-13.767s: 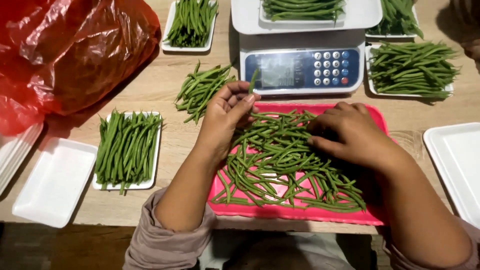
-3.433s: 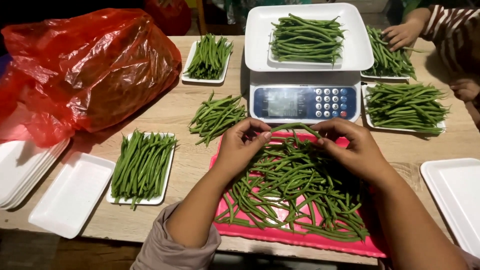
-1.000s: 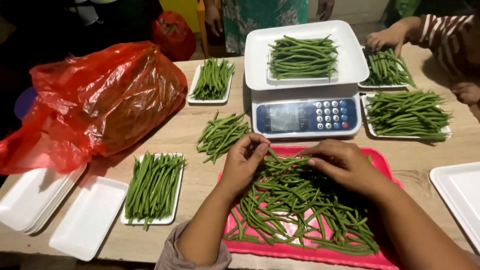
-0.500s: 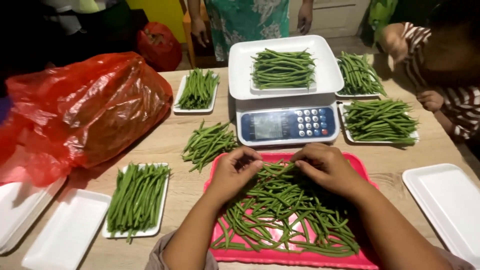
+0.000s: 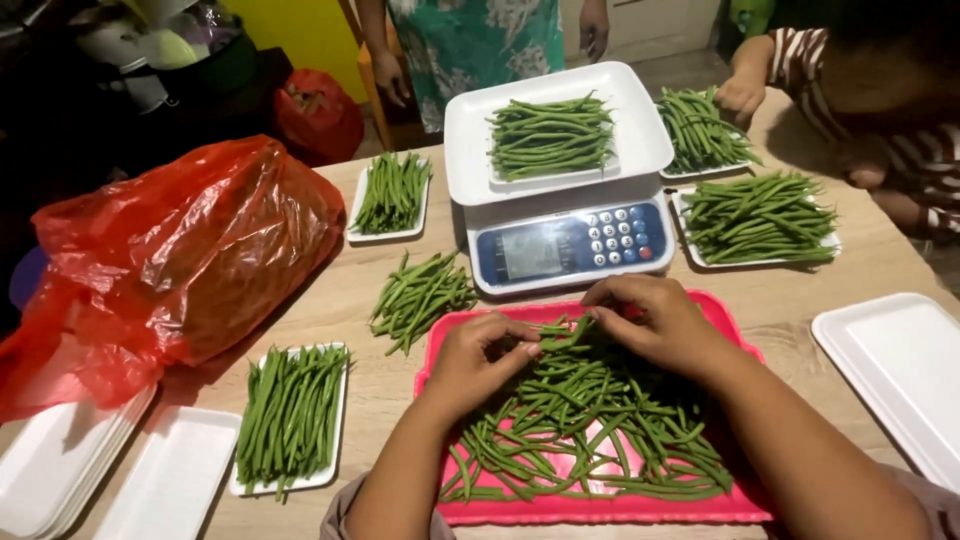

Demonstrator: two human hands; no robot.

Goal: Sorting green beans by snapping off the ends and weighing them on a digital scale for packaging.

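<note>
There we had both hands over the loose green beans (image 5: 590, 420) heaped on the pink tray (image 5: 600, 505). Our left hand (image 5: 480, 362) and right hand (image 5: 655, 320) each pinched bean ends lying crosswise between them, nearer the scale (image 5: 565, 245).

Green beans (image 5: 590, 420) lie on a pink tray (image 5: 600, 510), near a white scale (image 5: 560, 180) with a blue keypad panel. At left sits a red bag (image 5: 170, 260) beside white foam trays (image 5: 170, 485) on the pale wood-grain table (image 5: 350, 300). Far off, one person wears a teal patterned dress (image 5: 480, 45), and at far right is a brown-and-white striped sleeve (image 5: 810, 60).
</note>
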